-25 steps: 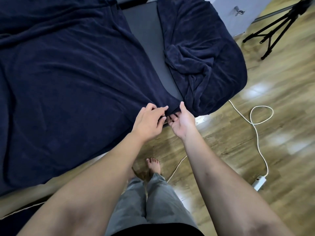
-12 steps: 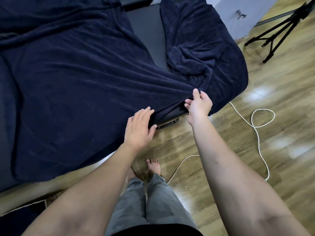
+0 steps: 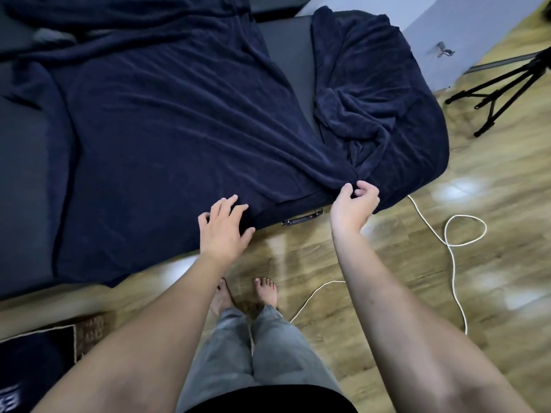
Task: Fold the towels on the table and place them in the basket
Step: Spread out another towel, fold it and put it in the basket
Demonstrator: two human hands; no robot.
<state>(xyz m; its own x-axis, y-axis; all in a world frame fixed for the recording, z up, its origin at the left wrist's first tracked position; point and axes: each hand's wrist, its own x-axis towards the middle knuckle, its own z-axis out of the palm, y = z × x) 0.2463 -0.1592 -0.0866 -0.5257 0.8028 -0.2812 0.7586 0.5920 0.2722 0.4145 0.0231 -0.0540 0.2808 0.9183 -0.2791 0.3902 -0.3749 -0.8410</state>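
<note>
Basically large navy plush towel [image 3: 179, 138] on table [image 3: 286, 52] = soft, floppy; right hand [image 3: 354, 204] pinches corner @ 3 o'clock, left hand [image 3: 223, 231] spread flat on hem.

Head view, looking steeply down, close over table [image 3: 286, 34] edge.

Both arms reach forward, hands apart.
The left hand [image 3: 224, 231] lies palm down, fingers spread and nearly straight; the right hand [image 3: 353, 205] is raised at the wrist, fingers curled in a pinch.
</note>
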